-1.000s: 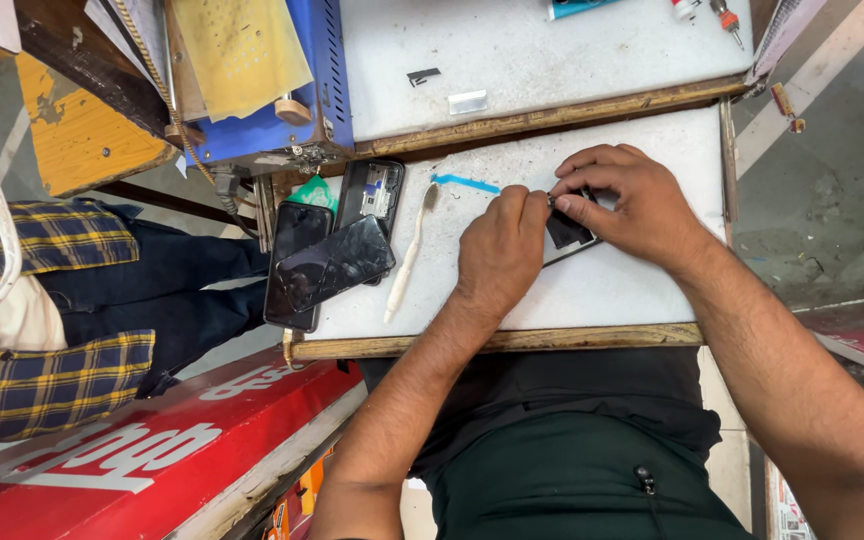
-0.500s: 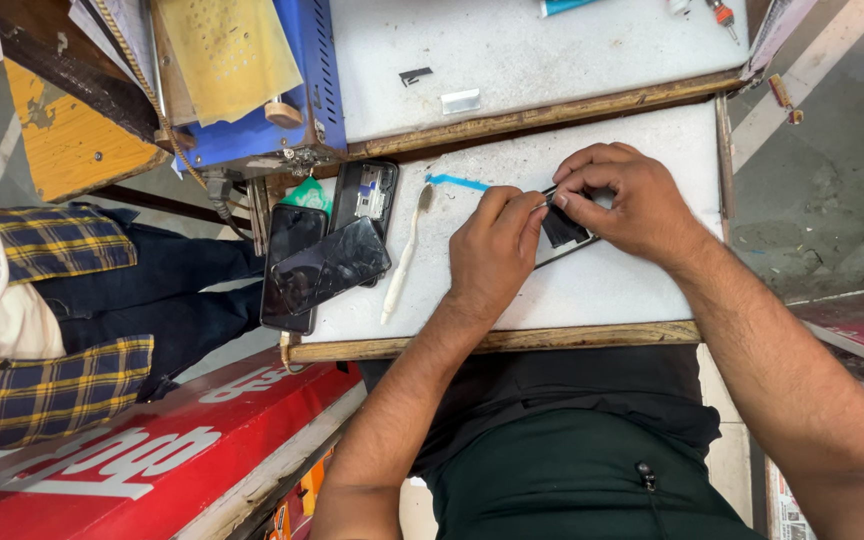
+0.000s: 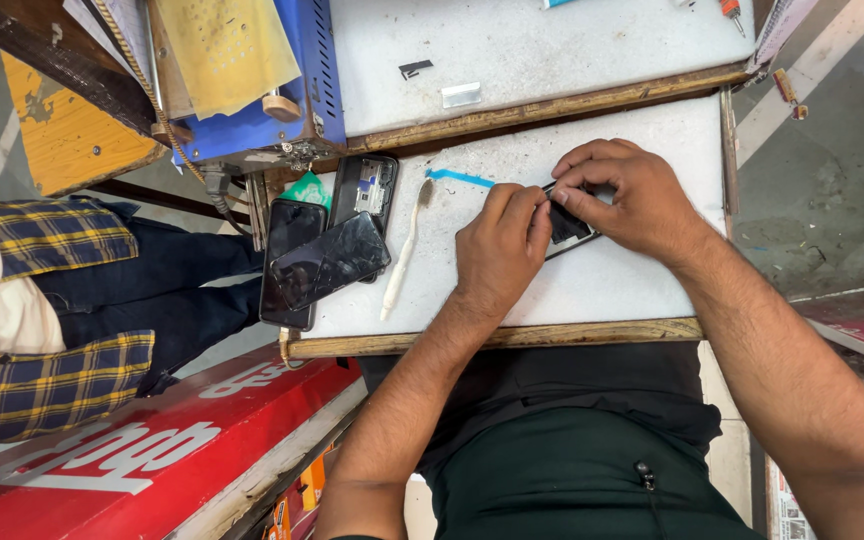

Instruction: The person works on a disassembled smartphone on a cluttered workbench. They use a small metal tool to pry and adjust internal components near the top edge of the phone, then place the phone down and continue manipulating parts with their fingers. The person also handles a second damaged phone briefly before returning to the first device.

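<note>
Both hands work on a small dark phone (image 3: 570,225) lying on the white tabletop (image 3: 612,285). The left hand (image 3: 500,250) presses its curled fingers against the phone's left edge; the right hand (image 3: 624,195) pinches its upper edge, perhaps lifting a thin part, though the fingers hide it. To the left lie a white toothbrush (image 3: 402,255), a blue strip (image 3: 460,179) and stacked dark phones (image 3: 324,262).

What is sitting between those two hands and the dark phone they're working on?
Nothing visible. Both the left hand and right hand already rest on the dark phone, on the white board. The toothbrush lies off to the side.
</note>
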The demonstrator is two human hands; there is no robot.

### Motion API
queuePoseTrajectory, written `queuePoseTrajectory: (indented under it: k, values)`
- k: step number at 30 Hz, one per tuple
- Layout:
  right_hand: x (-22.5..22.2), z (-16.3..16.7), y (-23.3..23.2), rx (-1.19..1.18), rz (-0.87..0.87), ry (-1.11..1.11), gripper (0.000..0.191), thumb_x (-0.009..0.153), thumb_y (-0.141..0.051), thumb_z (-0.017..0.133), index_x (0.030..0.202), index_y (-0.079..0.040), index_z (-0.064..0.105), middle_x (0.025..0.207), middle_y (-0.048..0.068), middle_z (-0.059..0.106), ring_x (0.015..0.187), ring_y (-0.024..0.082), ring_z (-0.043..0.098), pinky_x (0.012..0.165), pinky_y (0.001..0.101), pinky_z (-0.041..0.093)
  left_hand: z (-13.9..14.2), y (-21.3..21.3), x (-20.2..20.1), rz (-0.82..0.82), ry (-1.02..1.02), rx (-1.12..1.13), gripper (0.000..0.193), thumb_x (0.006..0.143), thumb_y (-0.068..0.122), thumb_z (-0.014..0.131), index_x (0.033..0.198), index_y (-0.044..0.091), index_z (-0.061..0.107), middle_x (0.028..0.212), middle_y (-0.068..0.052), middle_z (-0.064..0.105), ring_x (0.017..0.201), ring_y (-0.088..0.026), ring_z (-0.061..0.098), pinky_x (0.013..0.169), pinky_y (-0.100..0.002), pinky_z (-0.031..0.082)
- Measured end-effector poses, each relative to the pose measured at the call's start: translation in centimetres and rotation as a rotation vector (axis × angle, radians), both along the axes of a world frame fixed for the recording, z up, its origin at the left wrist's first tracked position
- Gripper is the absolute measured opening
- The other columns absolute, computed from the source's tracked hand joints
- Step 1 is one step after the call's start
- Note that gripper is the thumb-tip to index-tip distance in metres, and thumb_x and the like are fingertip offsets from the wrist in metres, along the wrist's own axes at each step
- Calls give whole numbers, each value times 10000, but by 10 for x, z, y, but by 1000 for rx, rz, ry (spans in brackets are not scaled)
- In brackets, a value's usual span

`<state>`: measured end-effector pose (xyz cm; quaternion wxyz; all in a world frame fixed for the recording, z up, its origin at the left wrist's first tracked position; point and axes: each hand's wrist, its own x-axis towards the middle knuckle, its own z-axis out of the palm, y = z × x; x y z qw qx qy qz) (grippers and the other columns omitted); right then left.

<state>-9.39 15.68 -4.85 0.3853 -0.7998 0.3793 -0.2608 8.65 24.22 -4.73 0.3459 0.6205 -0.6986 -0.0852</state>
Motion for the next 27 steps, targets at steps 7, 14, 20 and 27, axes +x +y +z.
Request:
queuePoseTrajectory:
  k: [7, 14, 20, 27]
  values:
    - [7, 3, 4, -154, -105, 167, 187, 909, -123, 770, 1096, -117, 768, 1087, 63, 739, 976, 224, 703, 841, 368, 598, -4, -4, -8, 122, -145, 87, 141, 941, 175, 732, 1030, 72, 695, 969, -62, 640, 700, -219, 717, 581, -334, 596]
    - [12, -3, 6, -226, -131, 237, 190, 865, -180, 817, 1038, -111, 783, 1048, 64, 736, 987, 243, 692, 822, 385, 592, -7, -7, -13, 148, -203, 129, 134, 952, 192, 728, 992, 69, 693, 921, -58, 631, 656, -180, 708, 529, -313, 586]
    - [16, -6, 7, -250, -153, 275, 167, 886, -219, 832, 1007, -114, 784, 1029, 52, 730, 966, 235, 680, 780, 375, 590, -7, -7, -15, 166, -215, 121, 137, 980, 203, 722, 976, 70, 689, 895, -48, 621, 617, -166, 687, 502, -306, 573]
    - [18, -3, 9, -300, -156, 309, 165, 905, -250, 835, 995, -123, 779, 1004, 34, 718, 967, 222, 669, 752, 360, 588, -3, -7, -14, 174, -156, 158, 127, 968, 188, 715, 1017, 74, 686, 950, -65, 646, 692, -217, 716, 569, -339, 596]
